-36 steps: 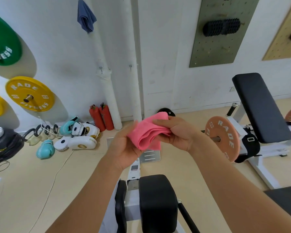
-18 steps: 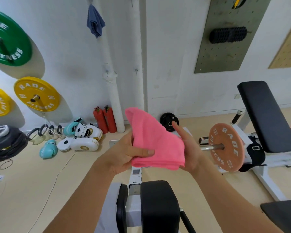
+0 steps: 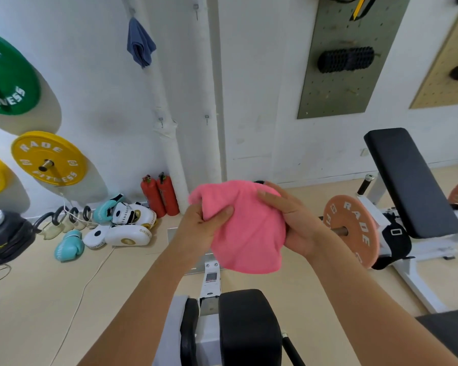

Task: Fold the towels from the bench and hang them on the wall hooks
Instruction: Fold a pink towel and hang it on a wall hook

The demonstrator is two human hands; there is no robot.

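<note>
Your left hand (image 3: 200, 228) pinches the pink towel (image 3: 245, 228) at its upper left edge, thumb on the front. Your right hand (image 3: 292, 223) grips its right side, fingers curled over the cloth. The towel is held in the air between both hands, above the black bench pad (image 3: 249, 326), loosely bunched. Risk: the fold looks uneven, so it may fall open if either hand lets go. Bare wall hooks (image 3: 206, 118) sit above the towel; a blue towel (image 3: 140, 44) already hangs up and left.
</note>
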